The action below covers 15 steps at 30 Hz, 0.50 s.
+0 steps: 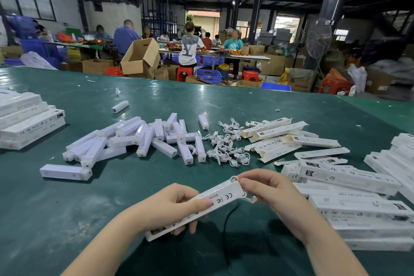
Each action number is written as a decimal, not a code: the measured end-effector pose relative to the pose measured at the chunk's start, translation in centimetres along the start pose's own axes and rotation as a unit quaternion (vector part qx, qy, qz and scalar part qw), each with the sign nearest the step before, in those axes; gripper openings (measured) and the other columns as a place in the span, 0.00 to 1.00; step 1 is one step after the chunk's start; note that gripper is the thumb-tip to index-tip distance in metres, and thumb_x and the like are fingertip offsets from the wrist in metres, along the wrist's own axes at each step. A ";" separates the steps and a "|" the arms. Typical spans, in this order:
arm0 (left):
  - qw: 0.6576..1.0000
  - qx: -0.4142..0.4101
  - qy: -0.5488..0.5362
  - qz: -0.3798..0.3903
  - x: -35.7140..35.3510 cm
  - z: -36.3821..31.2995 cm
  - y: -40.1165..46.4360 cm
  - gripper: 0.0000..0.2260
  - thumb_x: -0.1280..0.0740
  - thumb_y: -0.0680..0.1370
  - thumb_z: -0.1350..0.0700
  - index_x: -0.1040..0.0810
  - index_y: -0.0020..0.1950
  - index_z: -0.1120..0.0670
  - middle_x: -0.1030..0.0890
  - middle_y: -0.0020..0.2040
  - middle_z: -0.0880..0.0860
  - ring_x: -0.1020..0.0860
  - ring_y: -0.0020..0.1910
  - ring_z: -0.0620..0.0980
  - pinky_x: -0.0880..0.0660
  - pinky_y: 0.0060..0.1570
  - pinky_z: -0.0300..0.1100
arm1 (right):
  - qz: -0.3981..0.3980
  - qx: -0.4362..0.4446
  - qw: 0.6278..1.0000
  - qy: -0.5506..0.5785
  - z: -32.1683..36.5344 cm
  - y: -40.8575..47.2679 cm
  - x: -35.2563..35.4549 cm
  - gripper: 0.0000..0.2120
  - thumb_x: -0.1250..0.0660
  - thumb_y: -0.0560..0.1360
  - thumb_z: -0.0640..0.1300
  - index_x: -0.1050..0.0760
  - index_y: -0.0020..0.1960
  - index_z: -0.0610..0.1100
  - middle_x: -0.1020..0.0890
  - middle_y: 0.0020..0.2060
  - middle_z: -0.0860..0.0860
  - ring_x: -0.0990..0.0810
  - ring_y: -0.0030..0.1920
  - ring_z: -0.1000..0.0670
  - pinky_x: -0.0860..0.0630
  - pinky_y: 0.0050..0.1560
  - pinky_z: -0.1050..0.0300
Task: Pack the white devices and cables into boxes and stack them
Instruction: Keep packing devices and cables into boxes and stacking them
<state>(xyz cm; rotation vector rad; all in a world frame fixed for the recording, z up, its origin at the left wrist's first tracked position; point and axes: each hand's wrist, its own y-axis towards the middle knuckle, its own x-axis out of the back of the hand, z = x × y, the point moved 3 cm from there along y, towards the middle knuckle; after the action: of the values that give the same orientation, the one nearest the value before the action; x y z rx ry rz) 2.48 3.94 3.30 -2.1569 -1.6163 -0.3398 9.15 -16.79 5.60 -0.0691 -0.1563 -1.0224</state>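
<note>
Left hand (177, 205): nearest the camera at 6 o'clock; fingers curled round the lower half of the box, thumb across its printed face.
Box in hand (215, 203): long white carton, held above the green table (56, 219); long axis runs from 7 o'clock up to 1 o'clock, open end at the upper right.
Right hand (272, 195): at the box's open end, on its 3 o'clock side; fingertips pinch a white cable (247, 198) whose loops show at the box mouth.
Key relation: box mouth lies just beside the right fingertips, so the right hand is the nearer one for insertion; the left only steadies. Judged next move: push the cable in along the long axis, then close the flap.
Loose devices (143, 139): heap at 11 o'clock, well apart from both hands.
Loose cables (226, 150): pile at 12 o'clock.
Empty boxes (280, 136): scattered at 1 o'clock.
Packed stacks (358, 204): at 3 o'clock, near the right hand; another stack (26, 119) at 9 o'clock.
</note>
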 end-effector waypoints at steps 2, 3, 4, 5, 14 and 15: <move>1.000 0.003 -0.017 0.002 -0.1 -0.1 0.0 0.16 0.37 0.77 0.42 0.23 0.45 0.54 0.19 0.33 0.51 0.29 0.26 0.48 0.31 0.30 0.38 | 0.001 0.000 1.000 0.001 0.0 0.0 0.0 0.05 0.29 0.74 0.45 0.15 0.47 0.51 0.14 0.41 0.52 0.22 0.37 0.60 0.27 0.38 0.66; 1.000 0.003 -0.024 0.003 -0.2 -0.2 0.0 0.15 0.37 0.76 0.43 0.23 0.45 0.54 0.20 0.33 0.51 0.30 0.25 0.48 0.32 0.29 0.38 | -0.001 0.001 1.000 -0.004 0.0 0.0 0.0 0.04 0.29 0.73 0.46 0.15 0.47 0.51 0.14 0.41 0.53 0.23 0.36 0.61 0.28 0.37 0.67; 1.000 0.002 -0.029 0.005 -0.2 -0.3 0.0 0.14 0.38 0.75 0.44 0.23 0.46 0.55 0.21 0.32 0.51 0.30 0.25 0.48 0.32 0.29 0.37 | -0.003 0.001 1.000 -0.009 0.1 0.0 0.1 0.06 0.28 0.71 0.49 0.16 0.46 0.52 0.14 0.41 0.53 0.23 0.36 0.62 0.29 0.38 0.66; 0.999 0.003 -0.033 0.007 -0.2 -0.4 -0.1 0.14 0.38 0.75 0.45 0.22 0.46 0.55 0.22 0.32 0.51 0.30 0.25 0.48 0.32 0.29 0.37 | -0.002 0.004 1.000 -0.014 0.2 -0.1 0.1 0.09 0.28 0.67 0.53 0.16 0.47 0.53 0.14 0.42 0.54 0.22 0.37 0.63 0.30 0.39 0.64; 0.999 -0.016 -0.024 0.019 -0.4 -0.4 -0.2 0.14 0.39 0.70 0.45 0.21 0.44 0.54 0.26 0.32 0.49 0.30 0.28 0.49 0.31 0.31 0.39 | -0.001 0.060 0.997 -0.037 0.3 -0.1 0.3 0.09 0.25 0.64 0.50 0.15 0.42 0.49 0.15 0.38 0.44 0.19 0.39 0.54 0.24 0.41 0.66; 0.999 -0.019 -0.018 0.019 -0.4 -0.5 -0.2 0.13 0.38 0.71 0.45 0.22 0.43 0.53 0.26 0.33 0.49 0.30 0.27 0.48 0.31 0.32 0.39 | 0.003 0.066 0.997 -0.031 0.4 -0.2 0.1 0.09 0.25 0.63 0.49 0.15 0.42 0.48 0.15 0.38 0.44 0.19 0.38 0.54 0.24 0.41 0.66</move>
<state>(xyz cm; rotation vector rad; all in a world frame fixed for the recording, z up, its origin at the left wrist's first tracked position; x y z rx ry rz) 2.20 3.43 3.56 -2.2303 -1.5982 -0.3246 9.04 -16.92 6.02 0.0179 -0.2800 -1.0027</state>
